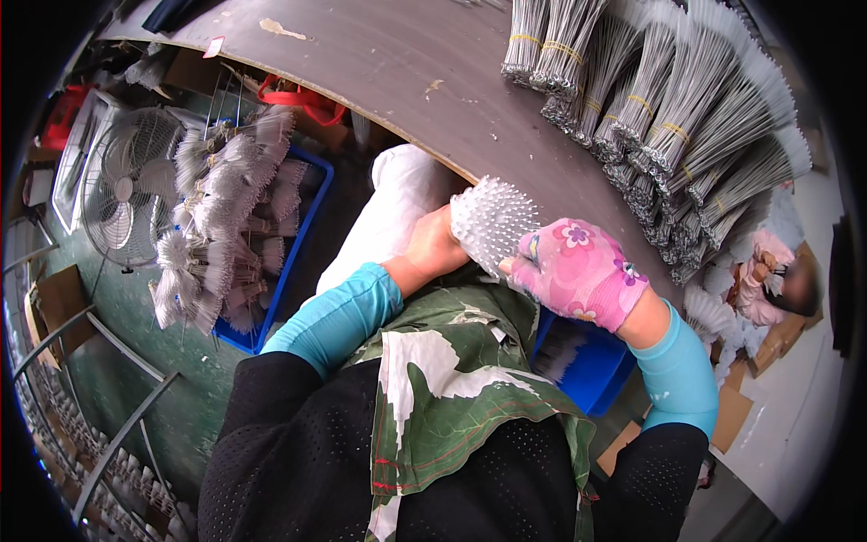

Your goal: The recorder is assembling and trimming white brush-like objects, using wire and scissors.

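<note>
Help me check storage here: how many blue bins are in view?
2. One blue bin is at the left, heaped with white bundles; another blue bin is just left of the teal right sleeve, partly covered. More may be hidden under the table.

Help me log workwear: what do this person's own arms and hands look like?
The left hand looks bare where it shows; the right hand wears a pink glove printed with flowers. Plain teal sleeves cover both forearms, ending short of the hands. Further up are black sleeves dotted with small holes.
</note>
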`<action>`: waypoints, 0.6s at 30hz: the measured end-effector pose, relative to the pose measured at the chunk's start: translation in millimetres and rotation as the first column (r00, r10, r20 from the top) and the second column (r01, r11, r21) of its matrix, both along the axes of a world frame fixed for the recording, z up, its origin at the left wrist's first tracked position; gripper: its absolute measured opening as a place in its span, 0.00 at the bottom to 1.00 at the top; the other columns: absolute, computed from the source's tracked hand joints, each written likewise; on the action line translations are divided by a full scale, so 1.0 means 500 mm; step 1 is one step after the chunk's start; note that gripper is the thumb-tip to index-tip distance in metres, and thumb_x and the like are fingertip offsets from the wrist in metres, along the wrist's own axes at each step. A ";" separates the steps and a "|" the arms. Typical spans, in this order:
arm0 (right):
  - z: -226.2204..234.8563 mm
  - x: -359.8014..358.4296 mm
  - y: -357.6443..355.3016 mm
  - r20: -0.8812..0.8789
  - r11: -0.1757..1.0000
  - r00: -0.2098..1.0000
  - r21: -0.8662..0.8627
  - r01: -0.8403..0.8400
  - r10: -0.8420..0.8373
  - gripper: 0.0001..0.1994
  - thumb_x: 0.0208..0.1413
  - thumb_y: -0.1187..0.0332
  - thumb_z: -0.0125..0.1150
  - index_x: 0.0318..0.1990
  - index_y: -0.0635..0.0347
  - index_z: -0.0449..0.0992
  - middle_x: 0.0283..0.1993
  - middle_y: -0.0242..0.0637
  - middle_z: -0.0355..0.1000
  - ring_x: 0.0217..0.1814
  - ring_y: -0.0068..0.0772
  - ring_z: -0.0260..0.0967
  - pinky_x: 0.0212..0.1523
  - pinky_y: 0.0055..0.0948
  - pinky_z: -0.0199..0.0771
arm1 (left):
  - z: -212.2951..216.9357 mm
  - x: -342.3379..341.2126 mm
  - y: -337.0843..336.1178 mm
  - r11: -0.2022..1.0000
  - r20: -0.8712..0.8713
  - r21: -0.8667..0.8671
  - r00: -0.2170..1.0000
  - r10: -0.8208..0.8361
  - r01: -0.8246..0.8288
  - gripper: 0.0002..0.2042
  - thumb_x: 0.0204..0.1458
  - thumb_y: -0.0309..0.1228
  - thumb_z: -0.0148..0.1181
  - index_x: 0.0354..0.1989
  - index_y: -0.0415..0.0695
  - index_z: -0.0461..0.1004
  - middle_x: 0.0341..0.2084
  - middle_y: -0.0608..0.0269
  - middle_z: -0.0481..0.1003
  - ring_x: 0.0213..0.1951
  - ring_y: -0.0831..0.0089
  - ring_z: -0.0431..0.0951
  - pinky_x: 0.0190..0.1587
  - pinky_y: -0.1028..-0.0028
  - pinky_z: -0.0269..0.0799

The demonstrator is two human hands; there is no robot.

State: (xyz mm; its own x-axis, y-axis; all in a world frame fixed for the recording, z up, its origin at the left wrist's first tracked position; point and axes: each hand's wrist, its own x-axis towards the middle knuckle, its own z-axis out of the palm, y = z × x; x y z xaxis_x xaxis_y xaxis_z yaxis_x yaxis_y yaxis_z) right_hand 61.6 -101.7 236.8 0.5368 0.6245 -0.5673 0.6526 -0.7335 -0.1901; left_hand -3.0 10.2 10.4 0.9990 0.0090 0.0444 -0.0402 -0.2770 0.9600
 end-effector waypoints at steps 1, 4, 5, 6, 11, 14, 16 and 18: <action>0.001 0.005 0.002 -0.036 1.000 0.999 -0.010 0.013 -0.013 0.15 0.52 0.57 0.54 0.26 0.61 0.74 0.24 0.51 0.69 0.30 0.52 0.68 0.31 0.45 0.66 | 0.002 0.000 0.001 1.000 0.000 -0.002 1.000 0.001 -0.001 0.18 0.41 0.37 0.62 0.42 0.47 0.72 0.36 0.52 0.75 0.40 0.51 0.73 0.40 0.61 0.70; 0.021 0.016 -0.004 -0.145 0.998 0.988 0.027 0.058 -0.053 0.14 0.53 0.59 0.54 0.28 0.62 0.75 0.24 0.50 0.69 0.29 0.52 0.68 0.30 0.44 0.65 | 0.008 0.002 0.005 1.000 -0.009 -0.024 1.000 -0.006 0.005 0.18 0.41 0.36 0.61 0.42 0.47 0.71 0.37 0.52 0.74 0.41 0.51 0.73 0.41 0.62 0.70; 0.028 0.019 -0.009 -0.218 0.993 0.973 0.073 0.095 -0.077 0.14 0.53 0.59 0.54 0.30 0.63 0.75 0.23 0.50 0.69 0.28 0.51 0.67 0.29 0.43 0.64 | 0.008 0.003 0.007 0.999 -0.012 -0.027 1.000 -0.027 0.027 0.18 0.42 0.36 0.61 0.43 0.47 0.71 0.37 0.52 0.74 0.42 0.51 0.73 0.42 0.62 0.70; 0.030 0.018 -0.015 -0.217 0.993 0.974 0.073 0.091 -0.073 0.14 0.53 0.59 0.54 0.30 0.63 0.75 0.23 0.50 0.69 0.28 0.51 0.67 0.29 0.43 0.64 | 0.008 0.003 0.008 0.998 -0.014 -0.030 0.999 -0.049 0.048 0.18 0.42 0.36 0.61 0.44 0.47 0.71 0.38 0.52 0.74 0.42 0.51 0.72 0.42 0.62 0.70; 0.001 0.008 -0.041 -0.267 0.977 0.954 0.122 0.177 -0.139 0.13 0.56 0.60 0.52 0.35 0.60 0.74 0.24 0.48 0.68 0.29 0.51 0.67 0.30 0.41 0.65 | 0.008 0.001 -0.001 1.000 0.012 0.003 1.000 -0.026 0.026 0.19 0.43 0.36 0.60 0.45 0.47 0.68 0.39 0.52 0.73 0.43 0.52 0.72 0.43 0.62 0.69; -0.021 0.006 -0.060 -0.113 0.978 0.988 0.192 -0.078 0.101 0.09 0.57 0.64 0.49 0.40 0.55 0.73 0.27 0.46 0.67 0.29 0.52 0.66 0.30 0.42 0.67 | 0.016 0.001 -0.003 1.000 0.005 0.031 1.000 -0.003 0.003 0.19 0.43 0.36 0.59 0.45 0.46 0.66 0.38 0.53 0.72 0.42 0.51 0.72 0.42 0.61 0.69; -0.024 0.010 -0.062 -0.016 0.941 0.964 0.222 -0.256 0.266 0.13 0.55 0.69 0.50 0.48 0.51 0.72 0.30 0.42 0.68 0.28 0.49 0.67 0.29 0.41 0.68 | 0.018 0.000 -0.005 0.999 0.018 0.031 1.000 0.012 -0.013 0.19 0.43 0.36 0.59 0.45 0.46 0.66 0.38 0.53 0.71 0.41 0.51 0.72 0.42 0.60 0.69; -0.024 0.013 -0.053 -0.022 0.949 0.960 0.159 -0.271 0.278 0.11 0.56 0.66 0.50 0.45 0.52 0.74 0.29 0.44 0.69 0.29 0.51 0.66 0.30 0.42 0.67 | 0.018 0.000 -0.006 0.998 0.040 0.063 0.999 0.027 -0.030 0.19 0.43 0.36 0.59 0.44 0.46 0.66 0.37 0.54 0.71 0.41 0.51 0.72 0.41 0.60 0.69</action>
State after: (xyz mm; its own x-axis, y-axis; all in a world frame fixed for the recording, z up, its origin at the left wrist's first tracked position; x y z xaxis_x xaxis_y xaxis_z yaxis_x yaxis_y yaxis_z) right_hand 68.0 -128.2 224.8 0.3094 0.8256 -0.4719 0.8132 -0.4869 -0.3187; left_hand -2.9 7.1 19.6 0.9958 0.0336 0.0853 -0.0689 -0.3394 0.9381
